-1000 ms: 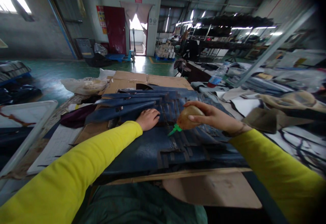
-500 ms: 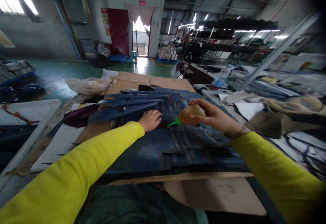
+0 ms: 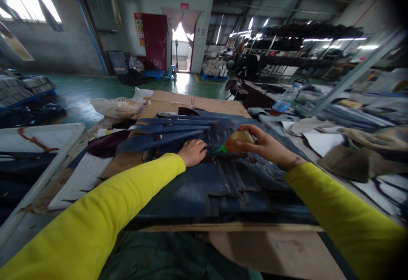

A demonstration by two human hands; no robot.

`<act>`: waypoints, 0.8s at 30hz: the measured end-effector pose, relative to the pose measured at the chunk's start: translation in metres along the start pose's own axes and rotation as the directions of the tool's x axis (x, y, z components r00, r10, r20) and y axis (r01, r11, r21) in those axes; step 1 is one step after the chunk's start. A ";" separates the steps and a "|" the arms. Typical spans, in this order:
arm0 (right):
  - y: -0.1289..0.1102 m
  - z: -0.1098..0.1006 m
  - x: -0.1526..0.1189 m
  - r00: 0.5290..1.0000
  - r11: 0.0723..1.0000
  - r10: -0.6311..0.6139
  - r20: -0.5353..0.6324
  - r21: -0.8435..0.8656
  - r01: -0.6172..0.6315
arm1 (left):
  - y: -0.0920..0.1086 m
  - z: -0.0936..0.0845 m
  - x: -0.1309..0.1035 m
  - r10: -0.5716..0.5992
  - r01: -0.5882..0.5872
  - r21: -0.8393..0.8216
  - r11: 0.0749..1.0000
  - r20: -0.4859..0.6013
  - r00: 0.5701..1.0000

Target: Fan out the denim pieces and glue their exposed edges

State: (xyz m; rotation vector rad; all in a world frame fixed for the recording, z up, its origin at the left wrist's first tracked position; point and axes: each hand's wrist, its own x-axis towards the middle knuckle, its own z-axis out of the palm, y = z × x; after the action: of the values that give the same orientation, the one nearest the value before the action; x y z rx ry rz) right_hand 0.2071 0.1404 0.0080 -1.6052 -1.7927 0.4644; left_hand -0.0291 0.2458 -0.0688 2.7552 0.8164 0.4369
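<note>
My right hand (image 3: 263,144) is wrapped round a yellowish squeeze bottle (image 3: 237,141). The bottle lies tilted, its green nozzle (image 3: 220,149) pointing left and down close to the dark blue sheets. My left hand (image 3: 193,152) rests palm down on the blue pieces (image 3: 178,186), just left of the nozzle; its fingers lie close together, and whether anything is under them is hidden. Grey strips (image 3: 228,178) run across the blue material between and below my hands. More long blue pieces (image 3: 162,137) lie overlapped behind my left hand.
Cardboard (image 3: 197,101) lies at the table's far side, beside a clear plastic bag (image 3: 117,106). A printed sheet (image 3: 79,178) is at left. A plastic bottle (image 3: 285,101) and fabric pieces (image 3: 350,156) lie at right. A person (image 3: 240,50) is far behind.
The whole view has shifted slightly, moving the scene to the right. The bottle's nozzle now sits a little higher against the strips. Both hands keep nearly the same pose.
</note>
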 end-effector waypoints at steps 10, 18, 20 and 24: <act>0.010 0.005 0.010 1.000 0.999 -0.026 0.008 -0.029 0.026 | 0.000 0.000 0.000 -0.010 0.010 -0.004 1.000 -0.013 1.000; 0.034 0.014 0.024 0.987 0.979 -0.144 -0.067 -0.156 0.133 | 0.000 0.001 0.000 -0.005 0.004 -0.015 1.000 -0.028 1.000; 0.037 0.015 0.026 0.984 0.976 -0.159 -0.086 -0.165 0.143 | 0.000 0.001 -0.001 -0.005 0.005 -0.015 1.000 -0.028 1.000; 0.040 0.017 0.030 0.972 0.966 -0.200 -0.123 -0.191 0.175 | 0.000 -0.001 -0.001 -0.006 0.006 -0.009 1.000 -0.017 1.000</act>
State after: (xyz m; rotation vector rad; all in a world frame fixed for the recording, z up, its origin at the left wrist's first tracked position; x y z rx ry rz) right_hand 0.2242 0.1799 -0.0231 -1.5245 -1.8981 0.1001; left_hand -0.0304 0.2450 -0.0683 2.7436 0.8247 0.4624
